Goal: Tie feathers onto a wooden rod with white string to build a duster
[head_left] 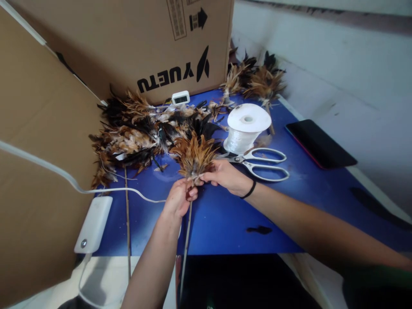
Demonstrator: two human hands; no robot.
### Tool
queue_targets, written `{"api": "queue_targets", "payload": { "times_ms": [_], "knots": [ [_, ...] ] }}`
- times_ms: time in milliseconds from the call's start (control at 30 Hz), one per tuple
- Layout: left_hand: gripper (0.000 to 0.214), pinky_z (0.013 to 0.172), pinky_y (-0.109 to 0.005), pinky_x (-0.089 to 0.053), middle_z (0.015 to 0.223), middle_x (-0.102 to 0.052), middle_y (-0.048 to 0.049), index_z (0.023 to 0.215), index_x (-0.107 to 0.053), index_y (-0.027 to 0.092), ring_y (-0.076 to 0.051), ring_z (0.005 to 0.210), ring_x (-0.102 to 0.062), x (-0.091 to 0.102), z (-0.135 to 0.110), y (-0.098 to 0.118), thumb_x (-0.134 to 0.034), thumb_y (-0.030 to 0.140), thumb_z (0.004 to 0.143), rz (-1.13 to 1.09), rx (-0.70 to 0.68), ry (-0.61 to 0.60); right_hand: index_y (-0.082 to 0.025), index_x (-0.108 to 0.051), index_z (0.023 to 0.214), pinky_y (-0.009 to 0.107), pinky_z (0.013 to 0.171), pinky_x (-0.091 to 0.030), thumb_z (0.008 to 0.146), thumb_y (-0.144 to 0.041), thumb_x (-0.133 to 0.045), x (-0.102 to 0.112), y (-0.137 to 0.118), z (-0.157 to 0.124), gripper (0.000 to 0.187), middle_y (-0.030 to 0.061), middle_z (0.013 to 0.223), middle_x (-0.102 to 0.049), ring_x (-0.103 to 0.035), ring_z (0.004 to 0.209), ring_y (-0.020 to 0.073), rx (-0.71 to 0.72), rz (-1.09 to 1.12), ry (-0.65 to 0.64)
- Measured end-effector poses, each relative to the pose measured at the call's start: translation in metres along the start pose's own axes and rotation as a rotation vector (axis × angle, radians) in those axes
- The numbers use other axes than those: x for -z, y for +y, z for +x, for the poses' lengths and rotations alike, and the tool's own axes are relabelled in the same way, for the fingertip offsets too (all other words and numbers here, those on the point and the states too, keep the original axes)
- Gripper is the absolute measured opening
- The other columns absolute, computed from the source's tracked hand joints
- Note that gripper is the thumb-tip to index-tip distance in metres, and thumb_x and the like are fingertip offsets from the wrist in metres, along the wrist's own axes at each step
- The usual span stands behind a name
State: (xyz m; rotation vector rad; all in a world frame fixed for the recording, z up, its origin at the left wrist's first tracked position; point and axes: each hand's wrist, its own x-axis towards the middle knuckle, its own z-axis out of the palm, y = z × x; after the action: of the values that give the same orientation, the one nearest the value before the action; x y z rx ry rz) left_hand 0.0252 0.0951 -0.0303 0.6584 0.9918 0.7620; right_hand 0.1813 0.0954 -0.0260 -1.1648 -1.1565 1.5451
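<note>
Brown and black feathers [195, 155] stand in a bunch around the top of a thin stick [187, 234], forming a feather duster. My left hand [180, 198] is closed around the stick just below the feathers' base. From the right, my right hand [227, 176] pinches thumb and fingers together at that base, beside the left fingertips. A thin pale strand shows between the hands; whether it is thread or a quill I cannot tell. Close behind the right hand lie silver-handled scissors [268, 165], next to a white spool of clear thread or ribbon [247, 128].
Loose feathers [128, 139] are heaped at the back left, by a small white digital display [180, 98]. Feather bunches [264, 81] lie at the back right. A cardboard box [122, 47] closes off the back. A phone [322, 143], a power bank [94, 224] and a white cable [112, 189] lie around.
</note>
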Motion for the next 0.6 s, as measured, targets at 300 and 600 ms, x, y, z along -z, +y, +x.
{"api": "queue_targets", "payload": {
  "times_ms": [300,600],
  "knots": [
    [0.017,0.039,-0.016,-0.012,0.064,-0.054,-0.0016,0.071,-0.058,0.007,0.000,0.040,-0.031,0.000,-0.002,-0.002,-0.068,0.017,0.061,-0.027,0.002,-0.010,-0.012,-0.056,0.070,0.021,0.043,-0.030,0.062,-0.019,-0.063,-0.005,0.002,0.001,0.013,-0.0022,0.058,-0.055,-0.040,0.047,0.0053,0.022,0.006,0.060],
    [0.014,0.039,-0.016,-0.013,0.062,-0.050,0.0008,0.072,-0.054,0.009,0.000,0.041,-0.031,-0.002,-0.002,-0.002,-0.064,0.013,0.063,-0.003,-0.008,0.013,-0.016,-0.052,0.088,0.025,0.057,-0.042,0.068,-0.016,-0.056,0.000,0.007,-0.007,0.020,-0.0023,0.068,-0.054,-0.051,0.059,0.0105,0.297,-0.394,0.269]
  ]
}}
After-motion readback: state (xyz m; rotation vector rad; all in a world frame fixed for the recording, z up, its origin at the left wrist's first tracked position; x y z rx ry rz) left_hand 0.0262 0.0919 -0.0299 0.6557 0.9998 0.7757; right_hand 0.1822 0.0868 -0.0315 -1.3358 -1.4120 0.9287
